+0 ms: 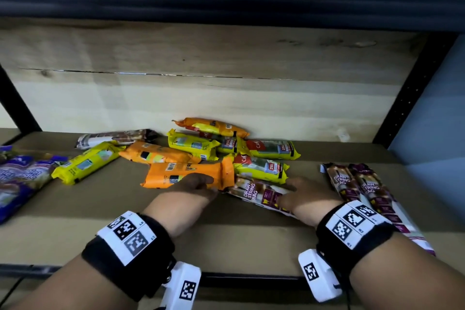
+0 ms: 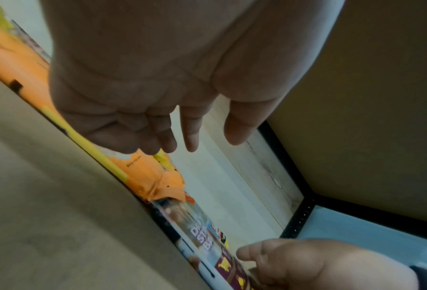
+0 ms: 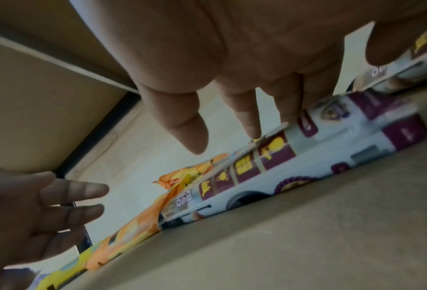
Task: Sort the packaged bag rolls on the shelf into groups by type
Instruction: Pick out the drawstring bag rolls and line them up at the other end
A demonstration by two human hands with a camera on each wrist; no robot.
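A mixed heap of bag-roll packs lies mid-shelf. My left hand (image 1: 201,182) hovers with relaxed fingers (image 2: 167,137) just over the right end of an orange pack (image 1: 186,173), gripping nothing. My right hand (image 1: 299,191) reaches over a white-and-maroon "Draw String Bag" pack (image 1: 256,194) lying flat beside the orange one. Its straight fingertips (image 3: 252,127) touch the top of that pack (image 3: 319,149). Two more orange packs (image 1: 156,153) and several yellow packs (image 1: 261,168) sit behind.
Two matching draw-string packs (image 1: 359,189) lie side by side at the right. Purple packs (image 1: 20,176) are at the far left, with a yellow pack (image 1: 85,162) and a brown-white pack (image 1: 113,137) near them. Black uprights (image 1: 407,98) frame the wooden back wall.
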